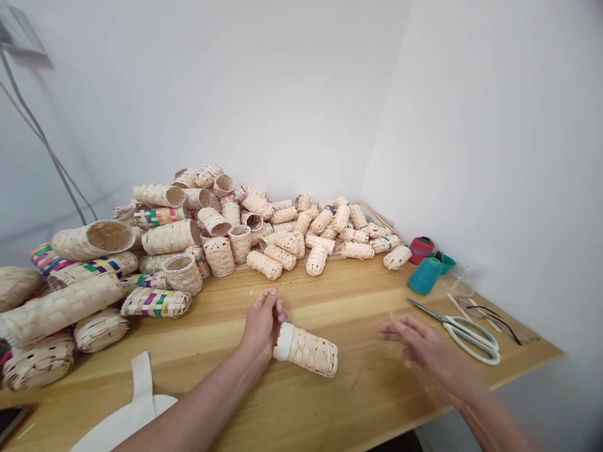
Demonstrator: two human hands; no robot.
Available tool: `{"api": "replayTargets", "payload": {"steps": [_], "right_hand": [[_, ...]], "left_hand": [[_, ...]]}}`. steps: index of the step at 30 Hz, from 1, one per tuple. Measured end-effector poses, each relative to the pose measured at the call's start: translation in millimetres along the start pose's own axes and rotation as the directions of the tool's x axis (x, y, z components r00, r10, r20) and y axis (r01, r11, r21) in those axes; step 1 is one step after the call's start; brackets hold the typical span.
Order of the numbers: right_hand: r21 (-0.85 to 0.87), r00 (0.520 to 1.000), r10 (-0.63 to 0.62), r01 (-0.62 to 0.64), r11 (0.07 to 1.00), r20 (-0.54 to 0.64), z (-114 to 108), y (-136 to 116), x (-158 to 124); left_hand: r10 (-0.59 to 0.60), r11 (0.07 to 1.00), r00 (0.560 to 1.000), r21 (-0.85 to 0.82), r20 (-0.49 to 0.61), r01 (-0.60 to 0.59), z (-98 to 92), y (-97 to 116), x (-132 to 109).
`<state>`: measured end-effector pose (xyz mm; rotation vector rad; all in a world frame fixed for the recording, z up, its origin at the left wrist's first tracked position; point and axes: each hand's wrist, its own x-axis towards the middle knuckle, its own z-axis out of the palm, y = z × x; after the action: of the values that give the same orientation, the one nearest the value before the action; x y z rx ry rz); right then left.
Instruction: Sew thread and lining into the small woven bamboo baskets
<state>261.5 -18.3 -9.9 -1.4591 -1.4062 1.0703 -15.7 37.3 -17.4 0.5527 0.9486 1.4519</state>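
A small woven cylinder basket point(313, 353) of pale strips lies tilted over the middle of the table, a white band point(283, 342) around its left end. My left hand point(264, 321) is closed at that banded end, thumb and forefinger pressed together just above it. Its other fingers are partly hidden behind the basket. To the right, apart from the basket, is my right hand point(421, 345), blurred by motion with its fingers pointing left. Whether it holds something fine cannot be made out. Beside it lie scissors point(466, 333) with pale handles, blades partly apart.
Many woven baskets point(169, 235) are heaped along the wall, some with coloured strips. Red point(421, 250) and teal point(424, 276) thread cones stand at the back right, near eyeglasses point(499, 323). White sheet material point(117, 424) and a dark flat object point(12, 420) lie front left.
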Motion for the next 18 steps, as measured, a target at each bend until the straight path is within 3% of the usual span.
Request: {"api": "replayTargets", "payload": {"steps": [1,3,5,7,9,14,18], "right_hand": [[0.307,0.996,0.057,-0.032,0.951,-0.072,-5.9,2.5,-7.8],[0.752,0.972,0.149,0.039,0.658,-0.18,-15.4,6.6,-21.0],[0.922,0.96,0.174,0.145,0.36,-0.218,-23.8,8.3,-30.1],[0.959,0.961,0.174,0.175,0.225,-0.216,-33.0,8.1,-34.9],[0.94,0.951,0.175,0.202,0.275,-0.255,-43.3,8.4,-36.4],[0.775,0.909,0.073,0.304,0.553,-0.41,-67.9,18.2,-34.0],[0.66,0.848,0.021,0.397,0.638,-0.53,-80.0,18.0,-33.8]], "left_hand": [[-0.003,1.0,1.0,-0.001,0.002,0.003,-0.4,-1.7,0.3],[-0.003,1.0,1.0,0.002,0.01,0.003,-0.2,-5.0,0.6],[0.006,1.0,1.0,0.005,0.027,-0.006,0.6,-7.7,0.8],[0.017,1.0,0.999,0.006,0.05,-0.017,1.4,-9.2,0.8],[0.023,1.0,0.998,0.003,0.065,-0.023,1.8,-9.6,0.6],[0.016,1.0,0.999,-0.01,0.051,-0.016,1.2,-8.0,0.1],[0.0,1.0,0.999,-0.022,0.033,0.001,1.3,-5.9,-0.5]]}}
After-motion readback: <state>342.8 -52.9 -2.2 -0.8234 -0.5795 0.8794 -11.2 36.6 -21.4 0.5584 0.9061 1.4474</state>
